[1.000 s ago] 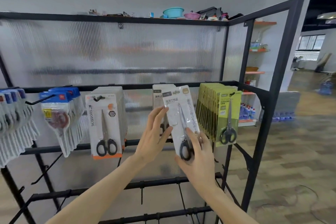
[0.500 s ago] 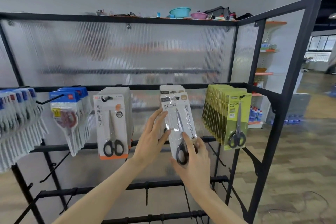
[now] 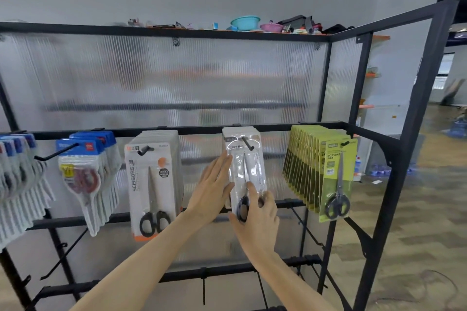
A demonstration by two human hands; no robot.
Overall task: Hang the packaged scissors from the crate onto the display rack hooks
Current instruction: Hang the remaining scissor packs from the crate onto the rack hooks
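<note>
Scissors [image 3: 246, 174] in their clear pack hang on the middle hook [image 3: 247, 142] of the rack [image 3: 414, 118], my right hand [image 3: 257, 219] pinching the bottom to keep it straight while my open left hand [image 3: 212, 192] steadies its side.

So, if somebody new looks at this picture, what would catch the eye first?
Probably the two hands in the middle: the right hand grips the clear scissors pack on its hook, the left hand flat beside it. Next, the bright green packs at right.
</note>
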